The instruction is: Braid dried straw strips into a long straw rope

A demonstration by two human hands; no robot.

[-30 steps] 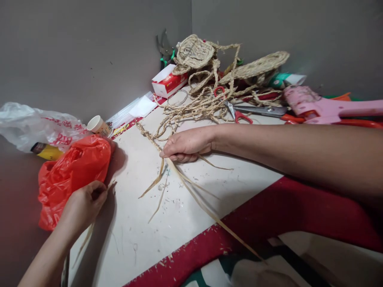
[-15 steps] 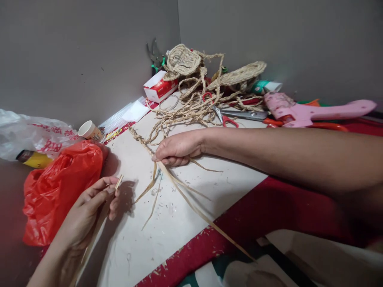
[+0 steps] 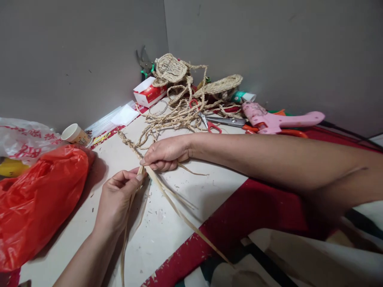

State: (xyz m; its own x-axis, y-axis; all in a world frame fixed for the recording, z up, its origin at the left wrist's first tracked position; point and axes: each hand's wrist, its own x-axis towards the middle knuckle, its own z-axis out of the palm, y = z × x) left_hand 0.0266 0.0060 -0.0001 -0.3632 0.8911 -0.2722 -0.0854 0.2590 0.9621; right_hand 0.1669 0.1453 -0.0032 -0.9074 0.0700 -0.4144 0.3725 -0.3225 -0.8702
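Between thumb and fingers, my right hand [image 3: 164,153] pinches the lower end of a braided straw cord [image 3: 131,144]. Loose pale straw strands [image 3: 175,207] fan out below that grip, one long strand reaching down past the table edge. Close beside it, my left hand [image 3: 119,195] pinches a straw strip [image 3: 125,243] right at the braid's end, its tail hanging down past the wrist. The two hands' fingertips nearly meet, and the exact join between strip and braid is hidden by them.
Coiled braided cord [image 3: 170,68] lies heaped at the back, with red-handled scissors [image 3: 209,123], a pink glue gun [image 3: 278,117], pruning shears [image 3: 145,65] and a red-white box [image 3: 150,92]. A paper cup [image 3: 74,134] and a red plastic bag [image 3: 50,191] stand left.
My left hand has moved up and right, bringing its straw strip to the braid's end. My right hand keeps its pinch on the braid. The view has shifted slightly.
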